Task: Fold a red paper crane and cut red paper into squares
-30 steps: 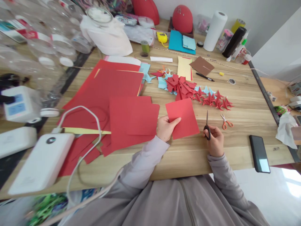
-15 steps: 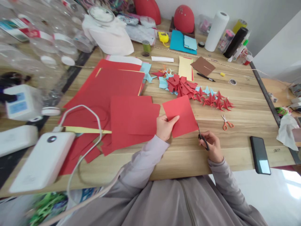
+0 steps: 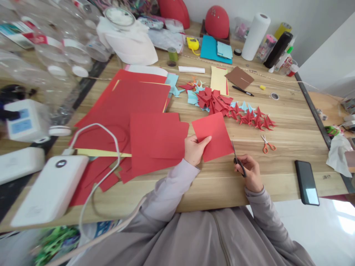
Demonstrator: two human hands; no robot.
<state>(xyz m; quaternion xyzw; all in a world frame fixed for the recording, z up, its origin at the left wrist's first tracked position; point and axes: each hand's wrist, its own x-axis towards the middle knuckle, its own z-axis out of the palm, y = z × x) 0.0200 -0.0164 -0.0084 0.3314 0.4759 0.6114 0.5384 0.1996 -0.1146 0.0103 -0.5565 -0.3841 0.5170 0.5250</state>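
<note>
My left hand (image 3: 195, 149) pinches a roughly square sheet of red paper (image 3: 215, 133) by its left side, thumb on top. My right hand (image 3: 250, 173) is closed around the black handles of a pair of scissors (image 3: 239, 163). The scissors' blades point up beside the right edge of the red sheet; whether they touch it is hard to tell. Larger red paper sheets (image 3: 155, 136) lie left of my left hand. Beyond the held sheet is a heap of folded red paper cranes (image 3: 215, 99), with light blue ones among them.
Small orange-handled scissors (image 3: 268, 145) and a dark phone (image 3: 307, 183) lie to the right. A white power bank (image 3: 50, 190) with a cable sits at the left front. Plastic bottles (image 3: 66, 48) crowd the far left. A black pen (image 3: 243, 91) and brown paper (image 3: 239, 77) lie farther back.
The scissors have shifted very slightly at the sheet's right edge, their blades now standing a little more clear of it. My left hand and the sheet stay in place.
</note>
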